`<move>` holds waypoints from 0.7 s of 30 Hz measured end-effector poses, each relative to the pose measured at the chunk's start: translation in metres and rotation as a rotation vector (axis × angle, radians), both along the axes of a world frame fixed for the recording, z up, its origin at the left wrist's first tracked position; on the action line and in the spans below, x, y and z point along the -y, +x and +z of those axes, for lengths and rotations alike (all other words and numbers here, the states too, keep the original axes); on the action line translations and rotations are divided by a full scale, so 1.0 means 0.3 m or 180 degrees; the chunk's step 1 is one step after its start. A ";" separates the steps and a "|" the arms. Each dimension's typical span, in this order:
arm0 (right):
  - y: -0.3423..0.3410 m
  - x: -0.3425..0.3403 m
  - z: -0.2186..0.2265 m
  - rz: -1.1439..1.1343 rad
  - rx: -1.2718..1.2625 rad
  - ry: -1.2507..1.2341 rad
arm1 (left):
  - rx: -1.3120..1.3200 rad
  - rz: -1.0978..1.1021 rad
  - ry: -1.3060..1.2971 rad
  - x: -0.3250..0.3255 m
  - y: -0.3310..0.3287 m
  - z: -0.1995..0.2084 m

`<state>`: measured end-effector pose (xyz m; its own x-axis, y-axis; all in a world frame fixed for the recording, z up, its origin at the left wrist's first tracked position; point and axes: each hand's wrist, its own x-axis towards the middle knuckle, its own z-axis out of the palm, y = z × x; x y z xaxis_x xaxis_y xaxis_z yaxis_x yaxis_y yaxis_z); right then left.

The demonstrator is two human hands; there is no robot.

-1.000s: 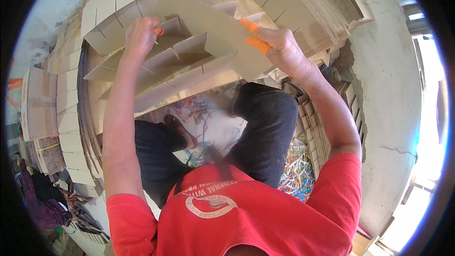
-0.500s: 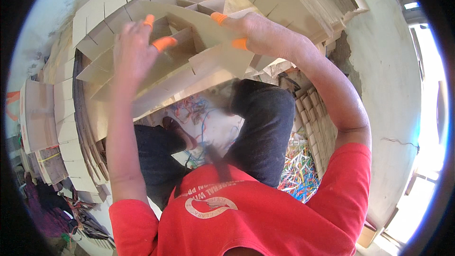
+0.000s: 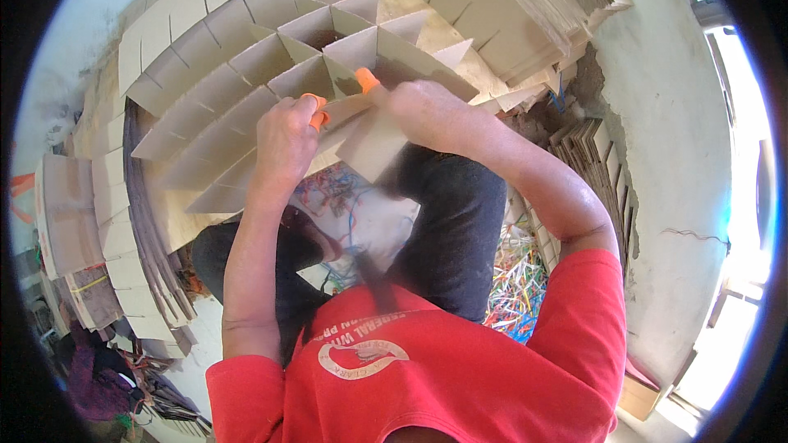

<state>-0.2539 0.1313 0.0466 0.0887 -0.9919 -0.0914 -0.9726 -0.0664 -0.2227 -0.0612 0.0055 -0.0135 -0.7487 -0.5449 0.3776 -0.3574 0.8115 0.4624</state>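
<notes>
A grid of slotted cardboard dividers stands on the work surface in front of me, its strips crossing into open cells. Orange covers sit on some fingertips of both hands. My left hand is closed at the grid's near edge, finger and thumb pinched on a cardboard strip there. To its right, my right hand is closed on a loose-looking cardboard strip that slants down towards my knee. One covered finger points up against the grid. The palm side of the right hand is hidden.
Stacked slotted cardboard lies at the far right, beside a wall. More cardboard stacks line the left. Below are my bent legs and a heap of coloured straps.
My left hand has come down and right, closing from spread fingers. My right hand has moved down with the strip, which was held over the grid. The grid's cells now show upright and uncovered.
</notes>
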 end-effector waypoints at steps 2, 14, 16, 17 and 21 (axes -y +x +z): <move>-0.014 -0.009 -0.014 -0.0110 0.0287 0.0113 | 0.0150 0.0134 0.0218 -0.008 0.008 0.022; -0.210 -0.192 0.049 -0.1187 0.1576 0.0201 | -0.0654 -0.0577 -0.0751 -0.040 -0.083 0.109; -0.127 -0.200 -0.058 -0.0510 0.1070 -0.1143 | -0.0536 -0.0852 -0.0837 -0.051 -0.140 0.135; -0.079 -0.180 -0.081 -0.0543 0.0671 -0.1376 | -0.0278 -0.0887 -0.0892 -0.059 -0.161 0.141; -0.060 -0.105 -0.196 -0.0477 -0.0107 -0.0690 | 0.0204 -0.1205 -0.0105 -0.037 -0.206 0.086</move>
<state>-0.2718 0.1628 -0.0120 -0.0600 -0.9905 0.1241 -0.9818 0.0361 -0.1865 -0.1230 0.0165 0.0124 -0.9172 -0.2135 0.3363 -0.0568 0.9057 0.4202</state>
